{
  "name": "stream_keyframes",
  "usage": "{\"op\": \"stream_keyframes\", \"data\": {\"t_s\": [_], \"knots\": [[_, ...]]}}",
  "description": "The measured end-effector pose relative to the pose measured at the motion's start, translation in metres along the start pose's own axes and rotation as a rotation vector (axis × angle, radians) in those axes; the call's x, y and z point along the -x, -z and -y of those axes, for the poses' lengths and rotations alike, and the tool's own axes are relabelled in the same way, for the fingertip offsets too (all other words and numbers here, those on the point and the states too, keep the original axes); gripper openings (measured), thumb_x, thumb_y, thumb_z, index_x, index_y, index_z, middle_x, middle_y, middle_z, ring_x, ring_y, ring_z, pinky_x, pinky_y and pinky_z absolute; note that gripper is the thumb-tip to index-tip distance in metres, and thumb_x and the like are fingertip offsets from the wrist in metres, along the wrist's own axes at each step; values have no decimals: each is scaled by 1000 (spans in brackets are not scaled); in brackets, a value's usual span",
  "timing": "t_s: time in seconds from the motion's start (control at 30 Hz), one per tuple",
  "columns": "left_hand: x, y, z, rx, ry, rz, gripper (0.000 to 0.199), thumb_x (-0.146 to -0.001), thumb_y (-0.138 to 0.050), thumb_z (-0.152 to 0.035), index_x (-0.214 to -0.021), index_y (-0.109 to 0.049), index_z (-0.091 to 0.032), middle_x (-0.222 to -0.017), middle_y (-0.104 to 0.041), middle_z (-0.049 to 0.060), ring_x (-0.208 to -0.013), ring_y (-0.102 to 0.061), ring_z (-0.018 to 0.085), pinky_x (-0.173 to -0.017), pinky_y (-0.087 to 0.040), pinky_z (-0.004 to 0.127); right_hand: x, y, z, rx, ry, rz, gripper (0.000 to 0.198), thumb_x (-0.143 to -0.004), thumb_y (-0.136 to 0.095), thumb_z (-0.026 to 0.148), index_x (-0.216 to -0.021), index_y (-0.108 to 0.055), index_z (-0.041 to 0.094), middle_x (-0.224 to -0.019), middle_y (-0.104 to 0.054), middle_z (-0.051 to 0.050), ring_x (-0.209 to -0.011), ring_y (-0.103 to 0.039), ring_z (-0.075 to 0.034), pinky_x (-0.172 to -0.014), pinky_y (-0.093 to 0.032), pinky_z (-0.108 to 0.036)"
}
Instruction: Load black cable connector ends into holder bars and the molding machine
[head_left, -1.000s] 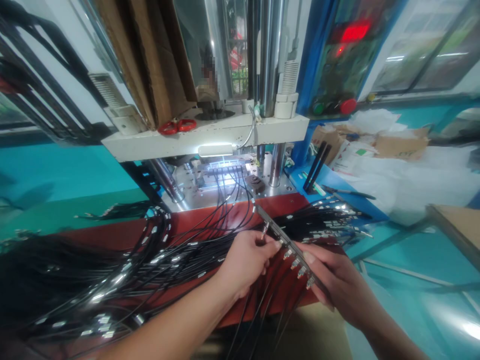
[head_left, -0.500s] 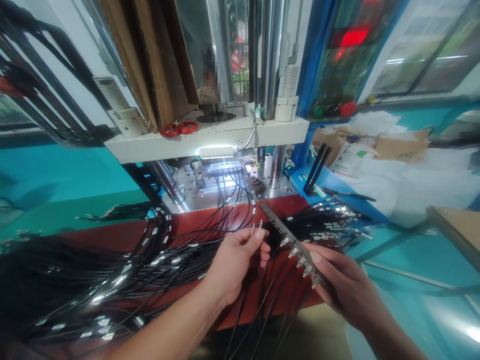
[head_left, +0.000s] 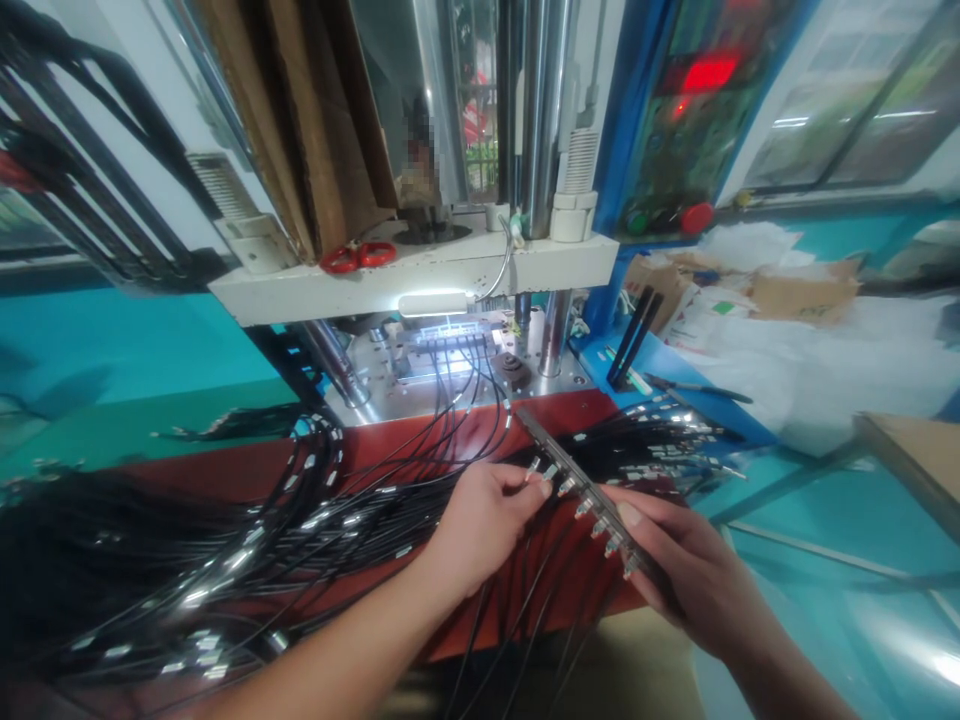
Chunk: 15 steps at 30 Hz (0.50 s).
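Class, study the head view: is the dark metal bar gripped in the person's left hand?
No: the right hand grips the dark metal bar, while the left hand pinches silver cable tips beside it.

A slim, dark grey metal bar point(head_left: 559, 458) is held up above the right part of the red bench point(head_left: 577, 404), slanting from its far end, toward the bench's back edge, down to its near end, by the front right corner. Small silvery plugs point(head_left: 582, 509) sit in a row along the bar's left side, evenly spaced. Thin black cables trail below them over the bench's front edge. Two bright metal cable ends point(head_left: 550, 472) are pinched just left of the bar, beyond the row; whether they touch it is unclear.
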<state>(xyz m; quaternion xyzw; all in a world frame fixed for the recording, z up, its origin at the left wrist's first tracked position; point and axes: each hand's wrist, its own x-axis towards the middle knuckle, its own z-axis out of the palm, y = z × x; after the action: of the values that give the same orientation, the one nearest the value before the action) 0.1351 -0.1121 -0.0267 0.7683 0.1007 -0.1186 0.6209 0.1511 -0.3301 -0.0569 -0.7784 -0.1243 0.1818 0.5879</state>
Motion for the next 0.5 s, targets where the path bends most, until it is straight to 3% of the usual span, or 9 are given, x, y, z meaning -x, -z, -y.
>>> {"op": "stream_keyframes", "data": {"t_s": [0.17, 0.5], "knots": [[-2, 1, 3, -6, -22, 17, 38, -82, -56, -49, -74, -66, -14, -54, -41, -6, -49, -32, 5, -50, -20, 21, -1, -1, 6, -16, -12, -29, 48, -83, -57, 51, -117, -69, 19, -46, -53, -3, -42, -53, -17, -34, -42, -24], [-4, -1, -1, 49, 33, -9, 33, -82, -57, -46, -77, -65, -14, -60, -51, -3, -47, -40, 6, -46, -29, 18, -1, -10, 15, -68, -112, -39, 61, -87, -48, 58, -128, -61, 14, -39, -43, 3, -38, -48, -13, -37, -39, -21]]}}
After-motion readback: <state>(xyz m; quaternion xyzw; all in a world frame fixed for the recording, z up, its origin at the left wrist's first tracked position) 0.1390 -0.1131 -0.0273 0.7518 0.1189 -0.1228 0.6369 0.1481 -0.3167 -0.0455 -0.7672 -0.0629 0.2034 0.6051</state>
